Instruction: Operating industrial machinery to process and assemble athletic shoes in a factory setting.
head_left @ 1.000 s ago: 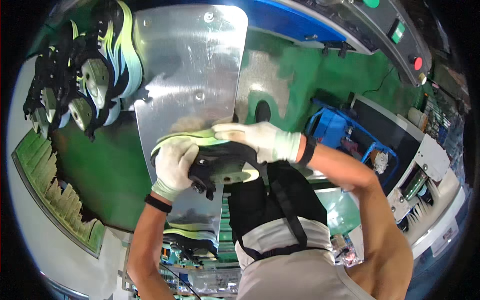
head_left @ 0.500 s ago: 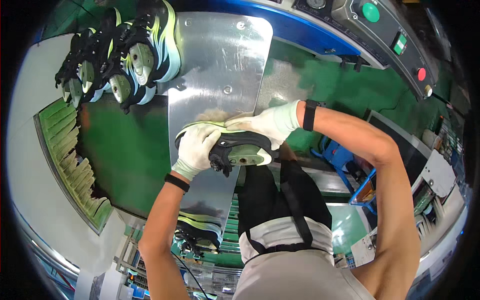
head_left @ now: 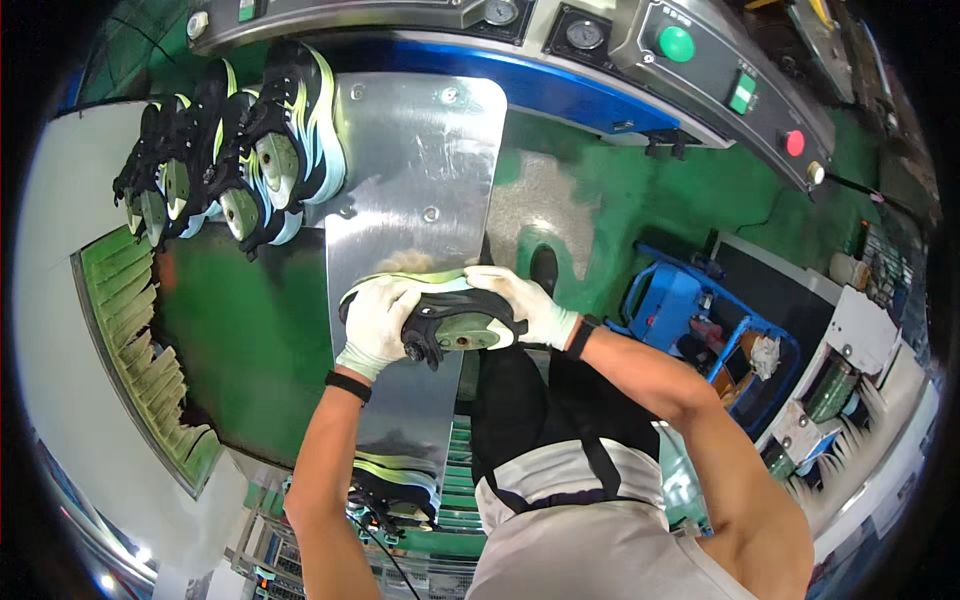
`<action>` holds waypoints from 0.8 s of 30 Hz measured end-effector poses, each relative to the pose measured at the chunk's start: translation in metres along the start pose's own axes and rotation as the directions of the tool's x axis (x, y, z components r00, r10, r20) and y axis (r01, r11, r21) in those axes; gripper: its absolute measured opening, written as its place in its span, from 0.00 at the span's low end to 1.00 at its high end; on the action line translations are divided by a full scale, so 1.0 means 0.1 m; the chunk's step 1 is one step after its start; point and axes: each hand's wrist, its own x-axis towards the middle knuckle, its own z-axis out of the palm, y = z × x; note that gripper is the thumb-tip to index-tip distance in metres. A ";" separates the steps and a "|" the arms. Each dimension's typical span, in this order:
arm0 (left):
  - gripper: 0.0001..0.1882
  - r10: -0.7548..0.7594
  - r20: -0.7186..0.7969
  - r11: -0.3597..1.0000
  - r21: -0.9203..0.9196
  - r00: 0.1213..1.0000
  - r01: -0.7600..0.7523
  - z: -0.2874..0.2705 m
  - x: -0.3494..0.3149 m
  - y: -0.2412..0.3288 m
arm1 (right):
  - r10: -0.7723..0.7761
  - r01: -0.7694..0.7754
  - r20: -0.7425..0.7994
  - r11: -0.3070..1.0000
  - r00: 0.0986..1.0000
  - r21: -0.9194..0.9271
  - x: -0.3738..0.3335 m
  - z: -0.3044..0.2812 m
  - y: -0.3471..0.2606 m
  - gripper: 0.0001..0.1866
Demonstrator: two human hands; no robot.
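Between my hands a black sports shoe [head_left: 440, 306] lies on its side over a metal plate, its lime and pale-blue sole facing away from me. A green shoe last [head_left: 466, 332] fills its opening, which faces my body. My left hand [head_left: 378, 318], in a white glove, is closed round the left end of the shoe, some fingers over its upper. My right hand [head_left: 532, 308], also gloved, grips the right end, with fingers along the sole edge and the palm by the heel. What the undersides of both hands touch is hidden.
The metal plate [head_left: 400, 160] runs away from me. Several similar shoes [head_left: 300, 125] stand at the far left; more shoes [head_left: 395, 490] lie near left. A control panel [head_left: 640, 60] with round buttons spans the far side. At the right stands a blue cart [head_left: 660, 300]; green slats [head_left: 130, 320] line the left.
My right hand has shifted from lying along the sole to gripping the shoe's right end, and its forearm has come lower. The view has tilted, showing more of the far panel.
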 end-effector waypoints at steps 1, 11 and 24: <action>0.30 -0.073 0.097 0.997 -0.015 0.993 0.075 -0.11 0.06 0.10 | -0.250 0.289 0.148 0.762 0.957 -0.580 -0.06 0.03 -0.06 0.44; 0.27 -0.284 0.281 0.938 -0.118 0.917 0.327 -0.46 0.21 0.51 | 0.064 0.220 0.214 -0.107 0.975 -0.970 -0.73 1.19 -1.11 0.65; 0.30 0.181 0.337 0.964 0.124 0.924 -0.234 -3.06 3.25 1.25 | -0.234 0.364 0.326 0.144 0.916 -0.920 -0.80 2.35 -2.83 0.35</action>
